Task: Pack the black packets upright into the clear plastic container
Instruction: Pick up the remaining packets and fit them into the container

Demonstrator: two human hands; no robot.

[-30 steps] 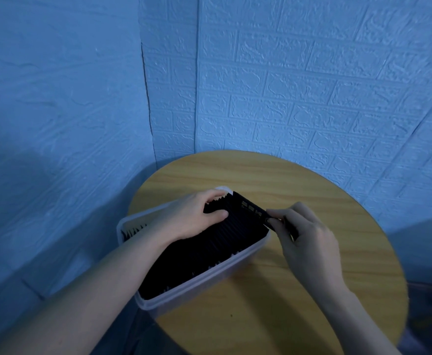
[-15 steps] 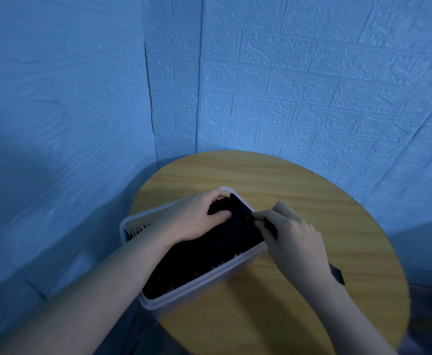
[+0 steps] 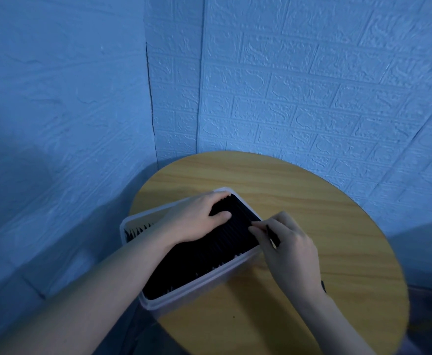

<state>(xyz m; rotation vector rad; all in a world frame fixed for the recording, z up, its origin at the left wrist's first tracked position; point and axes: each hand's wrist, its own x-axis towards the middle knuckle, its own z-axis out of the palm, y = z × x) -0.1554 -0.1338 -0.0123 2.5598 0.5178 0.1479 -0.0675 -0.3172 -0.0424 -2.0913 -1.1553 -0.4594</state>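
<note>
A clear plastic container (image 3: pixel 184 297) sits on the left part of a round wooden table (image 3: pixel 299 201), overhanging its edge. It is packed with several black packets (image 3: pixel 209 254) standing upright in a row. My left hand (image 3: pixel 197 216) reaches into the far end and grips the top of the packets there, thumb on one side and fingers curled over the other. My right hand (image 3: pixel 284 249) is at the container's right corner and pinches a black packet (image 3: pixel 272 235), of which only a narrow strip shows.
Blue brick-patterned walls close in behind and on the left, meeting in a corner just past the table. A small dark thing (image 3: pixel 323 286) peeks out from behind my right wrist on the tabletop. Bare wood lies to the right and far side.
My right hand has brought its packet from above the container's far right corner down to the right rim. My left hand stays on the packets at the far end.
</note>
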